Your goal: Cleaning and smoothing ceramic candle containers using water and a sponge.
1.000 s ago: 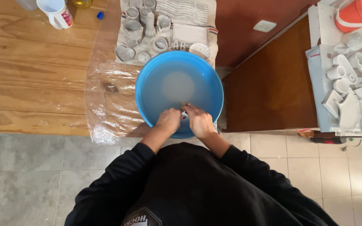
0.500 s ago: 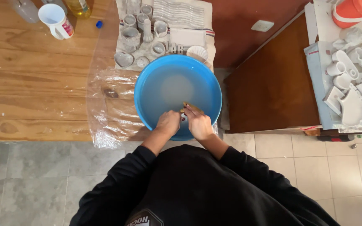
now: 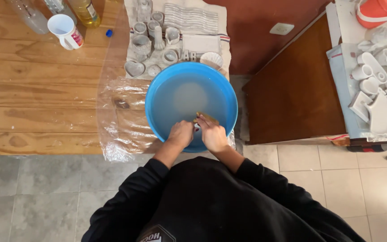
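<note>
- Head view: the left hand (image 3: 181, 133) and the right hand (image 3: 212, 135) are close together at the near edge of a blue basin (image 3: 157, 87) filled with cloudy water.
- The right hand is closed on a brownish sponge (image 3: 207, 118) that sticks out past its fingers over the water.
- The left hand is curled around a small pale piece (image 3: 196, 128) between the two hands; what kind of piece it is cannot be made out.
- The basin stands on a sheet of clear plastic (image 3: 117, 130) spread over the wooden tabletop (image 3: 36, 89), at its right end.
- Just behind the basin a cloth (image 3: 202, 22) carries a group of pale grey unglazed cups and small pots (image 3: 151, 45), among them a heart-shaped dish (image 3: 134, 68).
- At the far left of the tabletop stand a white mug (image 3: 66, 31), a bottle of yellow liquid (image 3: 86, 11) and a clear plastic bottle (image 3: 27, 15), with a small blue cap (image 3: 109, 32) near them.
- To the right, well apart from the basin, a second surface holds more white cups and shapes (image 3: 375, 85) and an orange container (image 3: 377, 11).
- The person wears black sleeves (image 3: 131, 197); the floor below is tiled (image 3: 36, 192).
</note>
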